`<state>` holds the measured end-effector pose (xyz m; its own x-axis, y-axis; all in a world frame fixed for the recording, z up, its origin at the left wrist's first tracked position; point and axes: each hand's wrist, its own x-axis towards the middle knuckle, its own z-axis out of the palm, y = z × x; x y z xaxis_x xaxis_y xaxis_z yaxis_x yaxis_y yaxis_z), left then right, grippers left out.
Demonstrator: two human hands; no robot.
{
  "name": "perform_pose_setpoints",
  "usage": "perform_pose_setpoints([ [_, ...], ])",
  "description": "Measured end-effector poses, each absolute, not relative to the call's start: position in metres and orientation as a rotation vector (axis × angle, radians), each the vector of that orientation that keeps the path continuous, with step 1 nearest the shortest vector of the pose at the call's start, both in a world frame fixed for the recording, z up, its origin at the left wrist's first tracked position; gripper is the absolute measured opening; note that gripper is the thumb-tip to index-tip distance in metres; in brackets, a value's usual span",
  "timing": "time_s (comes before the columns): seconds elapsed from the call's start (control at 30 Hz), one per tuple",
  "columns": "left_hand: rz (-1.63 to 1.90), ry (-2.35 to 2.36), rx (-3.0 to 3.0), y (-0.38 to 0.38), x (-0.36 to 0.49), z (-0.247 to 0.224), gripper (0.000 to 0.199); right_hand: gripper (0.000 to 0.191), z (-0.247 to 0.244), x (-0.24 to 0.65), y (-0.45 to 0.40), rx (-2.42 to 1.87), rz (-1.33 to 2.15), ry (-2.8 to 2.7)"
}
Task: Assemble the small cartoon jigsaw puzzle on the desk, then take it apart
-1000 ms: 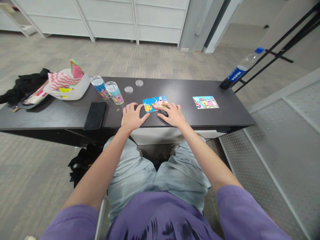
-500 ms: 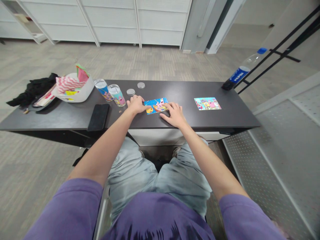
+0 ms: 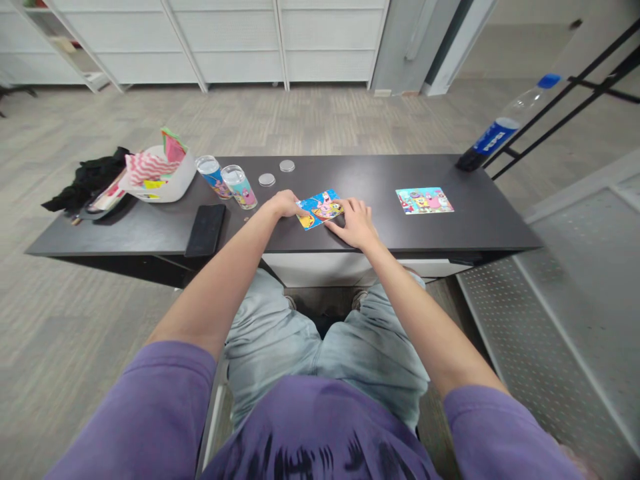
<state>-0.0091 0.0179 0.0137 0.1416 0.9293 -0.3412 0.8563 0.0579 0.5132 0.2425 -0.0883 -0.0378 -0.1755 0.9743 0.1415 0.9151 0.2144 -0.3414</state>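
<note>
A small blue cartoon picture (image 3: 320, 209), card-like and possibly a jigsaw puzzle, lies slightly tilted on the dark table; any joins are too fine to see. My left hand (image 3: 286, 203) is closed at its left edge, thumb on top and the other fingers bunched together. At the right edge, my right hand (image 3: 356, 223) rests with fingers apart, fingertips touching the picture's corner and the thumb near its lower edge. Another cartoon picture (image 3: 425, 201), light blue and pink, lies flat farther right, untouched.
Two clear-topped cartoon cans (image 3: 240, 187) stand left of my hands, beside two round silver lids (image 3: 267, 180). A black phone (image 3: 205, 230) lies near the front edge. A white basket (image 3: 175, 183) holds cloths, with black fabric (image 3: 93, 180) beside it. A Pepsi bottle (image 3: 493, 137) stands back right.
The blue picture has turned slightly counterclockwise, its right side lifting away from me. My left fingers have drawn in at its edge. The whole view has shifted a little.
</note>
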Motion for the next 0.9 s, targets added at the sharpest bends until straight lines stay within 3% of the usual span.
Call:
perform_pose_setpoints([
  [0.4,0.064,1.801,1.857,0.013,-0.002,0.025,0.026,0.075,-0.039,0.241,-0.087,-1.771,0.245,-2.148],
  [0.57,0.014,1.803,1.856,0.009,-0.002,0.032,0.026,0.075,-0.040,0.241,-0.087,-1.766,0.243,-2.151],
  [0.63,-0.005,1.808,1.866,0.006,0.002,0.032,0.046,0.076,-0.041,0.242,-0.087,-1.764,0.244,-2.149],
  [0.77,-0.023,1.866,1.916,-0.007,0.017,0.027,0.135,0.074,-0.043,0.241,-0.084,-1.776,0.244,-2.122],
  [0.8,-0.037,1.882,1.929,-0.010,0.022,0.025,0.150,0.071,-0.043,0.240,-0.083,-1.792,0.244,-2.105],
  [0.9,-0.077,1.902,1.951,-0.018,0.034,0.021,0.160,0.066,-0.045,0.239,-0.079,-1.852,0.238,-2.034],
])
